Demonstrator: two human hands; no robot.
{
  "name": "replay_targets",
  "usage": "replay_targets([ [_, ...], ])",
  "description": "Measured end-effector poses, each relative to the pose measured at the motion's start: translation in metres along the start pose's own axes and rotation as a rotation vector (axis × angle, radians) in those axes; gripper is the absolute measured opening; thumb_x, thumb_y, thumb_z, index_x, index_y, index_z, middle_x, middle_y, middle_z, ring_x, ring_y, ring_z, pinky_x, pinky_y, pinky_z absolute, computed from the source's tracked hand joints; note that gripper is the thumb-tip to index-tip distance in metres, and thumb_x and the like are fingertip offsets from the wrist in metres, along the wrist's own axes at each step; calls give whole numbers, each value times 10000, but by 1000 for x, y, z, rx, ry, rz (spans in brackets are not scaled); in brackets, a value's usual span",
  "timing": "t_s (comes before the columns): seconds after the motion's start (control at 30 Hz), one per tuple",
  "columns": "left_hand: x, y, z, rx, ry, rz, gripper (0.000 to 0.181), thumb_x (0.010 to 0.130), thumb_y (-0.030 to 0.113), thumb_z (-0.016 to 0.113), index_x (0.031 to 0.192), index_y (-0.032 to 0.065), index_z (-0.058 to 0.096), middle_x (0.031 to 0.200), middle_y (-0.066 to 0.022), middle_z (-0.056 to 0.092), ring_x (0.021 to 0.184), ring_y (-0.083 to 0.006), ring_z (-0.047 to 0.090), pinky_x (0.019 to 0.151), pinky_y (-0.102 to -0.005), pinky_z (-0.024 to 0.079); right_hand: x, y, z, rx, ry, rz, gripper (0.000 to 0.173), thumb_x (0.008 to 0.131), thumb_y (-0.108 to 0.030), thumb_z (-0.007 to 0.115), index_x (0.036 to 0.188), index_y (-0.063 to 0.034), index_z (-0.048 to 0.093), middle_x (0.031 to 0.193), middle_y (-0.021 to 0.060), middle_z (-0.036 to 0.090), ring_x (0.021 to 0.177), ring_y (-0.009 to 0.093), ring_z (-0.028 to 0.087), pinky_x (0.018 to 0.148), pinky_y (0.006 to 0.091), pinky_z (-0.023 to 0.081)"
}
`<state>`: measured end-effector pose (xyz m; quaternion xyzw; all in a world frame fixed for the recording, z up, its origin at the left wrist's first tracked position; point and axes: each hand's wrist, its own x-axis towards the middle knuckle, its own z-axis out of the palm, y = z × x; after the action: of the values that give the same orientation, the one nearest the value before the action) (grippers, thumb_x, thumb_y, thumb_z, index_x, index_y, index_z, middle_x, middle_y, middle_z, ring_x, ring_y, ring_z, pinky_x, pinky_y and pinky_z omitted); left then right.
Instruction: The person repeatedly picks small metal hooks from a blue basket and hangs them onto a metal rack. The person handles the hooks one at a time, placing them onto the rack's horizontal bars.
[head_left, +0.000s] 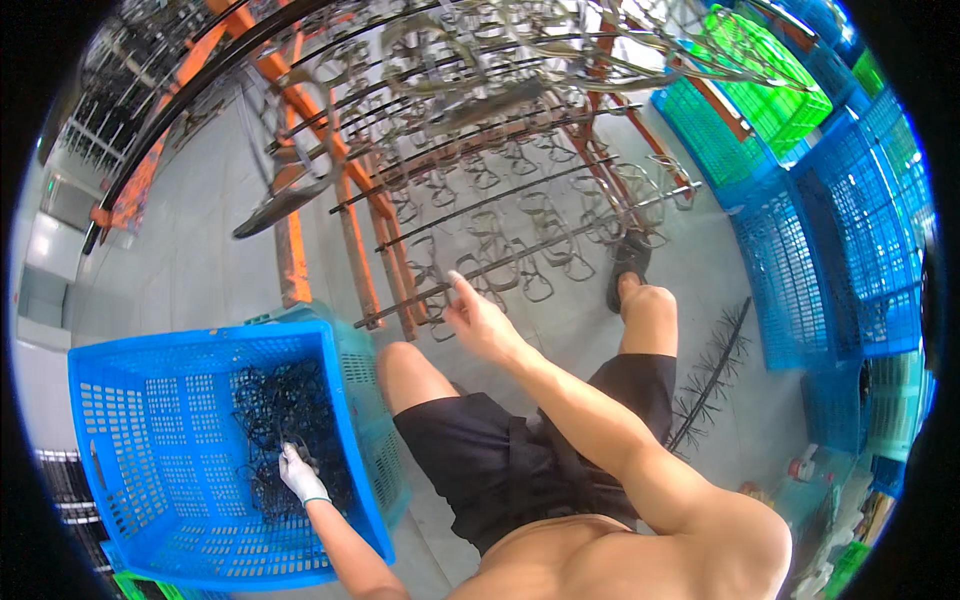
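My left hand (301, 474), in a white glove, reaches into a blue plastic crate (206, 574) at lower left. Its fingertips meet a tangled heap of thin black wire-like pieces (281, 397); whether they grip one is unclear. My right hand (476, 322) is bare except for a white covering on one fingertip. Its index finger points at the lowest rack bar (555, 244), and nothing shows in the hand. Bent metal loop-shaped pieces (536, 281) hang along this bar and the bars above. A larger curved metal piece (281, 208) hangs blurred at upper left.
Orange metal rack legs (294, 259) stand on the grey floor before me. Blue crates (780, 262) and a bright green crate (780, 90) are stacked on the right. A bristled dark rod (712, 382) lies on the floor beside my leg. A teal crate (382, 450) adjoins the blue one.
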<state>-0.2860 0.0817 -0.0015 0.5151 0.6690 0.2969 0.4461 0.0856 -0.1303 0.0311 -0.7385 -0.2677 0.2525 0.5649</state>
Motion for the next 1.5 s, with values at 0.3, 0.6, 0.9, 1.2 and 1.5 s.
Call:
replay_targets([
  [0.3, -53, 63, 57, 792, 258, 986, 285, 845, 187, 593, 1092, 49, 566, 1086, -175, 562, 1038, -350, 520, 888, -441, 421, -59, 35, -280, -680, -132, 190, 220, 853, -251, 559, 911, -50, 626, 832, 130, 623, 798, 281, 602, 731, 377, 478],
  [0.6, -74, 106, 255, 1347, -230, 1240, 493, 784, 316, 626, 1198, 60, 549, 1262, -219, 467, 1083, -358, 509, 944, -432, 403, 49, 160, -414, -1343, 602, -52, 539, 715, -125, 626, 1240, -165, 510, 1251, 116, 430, 1188, 282, 417, 984, 380, 372],
  [0.9, -110, 152, 226, 1089, -324, 1092, 224, 807, 218, 611, 960, 55, 624, 999, -145, 603, 917, -328, 579, 792, -426, 450, 45, 107, -433, -1311, 637, -148, 189, 819, -155, 562, 992, -131, 634, 1109, 90, 516, 1124, 268, 484, 912, 371, 423],
  [1.2, -187, 272, 104, 1043, -95, 1579, 332, 749, 78, 641, 1074, 29, 593, 995, -168, 568, 899, -352, 531, 776, -430, 425, -6, -21, -471, -1410, 858, -406, 188, 847, -173, 572, 1026, -176, 628, 1045, 48, 581, 1050, 227, 550, 989, 376, 390],
  [1.5, -96, 336, 155, 761, -423, 1441, 254, 702, 158, 704, 921, 32, 676, 1104, -136, 590, 991, -333, 555, 840, -400, 456, 88, -55, -481, -1572, 651, -384, 138, 838, -187, 573, 926, -162, 677, 1026, 37, 569, 1049, 193, 546, 987, 372, 365],
])
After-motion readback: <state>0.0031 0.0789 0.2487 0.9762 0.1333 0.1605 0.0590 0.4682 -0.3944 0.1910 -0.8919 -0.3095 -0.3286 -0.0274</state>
